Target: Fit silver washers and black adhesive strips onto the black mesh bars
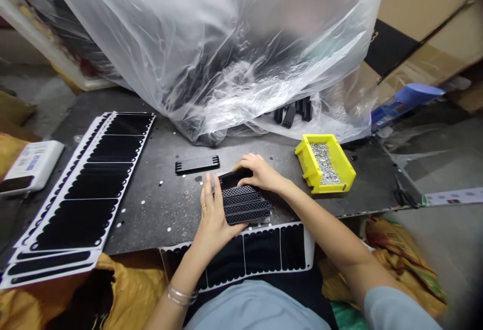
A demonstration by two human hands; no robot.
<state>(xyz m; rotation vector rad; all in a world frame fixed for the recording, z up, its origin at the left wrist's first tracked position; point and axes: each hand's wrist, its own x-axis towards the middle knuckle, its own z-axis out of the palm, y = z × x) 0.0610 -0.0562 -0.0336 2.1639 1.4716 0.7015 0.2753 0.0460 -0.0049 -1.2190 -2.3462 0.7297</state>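
Black mesh strips (245,205): bench count under my hands

Item: my right hand (262,173), curled shut over a flat black piece (234,178), which lies tilted at the far end of the strips.

Item: my left hand (215,219), ringed, set against the strips' left end, with its fingers (208,185) raised and its thumb along their near edge. Whether it is clenched on them, I cannot tell.

Count: four strips, side by side and touching, plus the piece in my right hand.

Relative to the strips:
- Beyond and to the left, apart: one slotted black bar (196,164).
- Well left: overlapping sheets of black die-cut pads (90,184), their near corner overhanging the worktop's edge.
- Just nearer me: another sheet of black pads (260,252), also at that edge.
- Right, past my right hand: a yellow plastic bin (306,159) heaped with small silver fasteners (324,164); their exact kind is too small to tell.
- Far beyond: clear plastic sheeting (211,43), with black comb-like pieces (290,114) at its hem.

Room: a stretch of dark metal worktop (151,214), dotted with white discs, lies between the strips and the left sheets.
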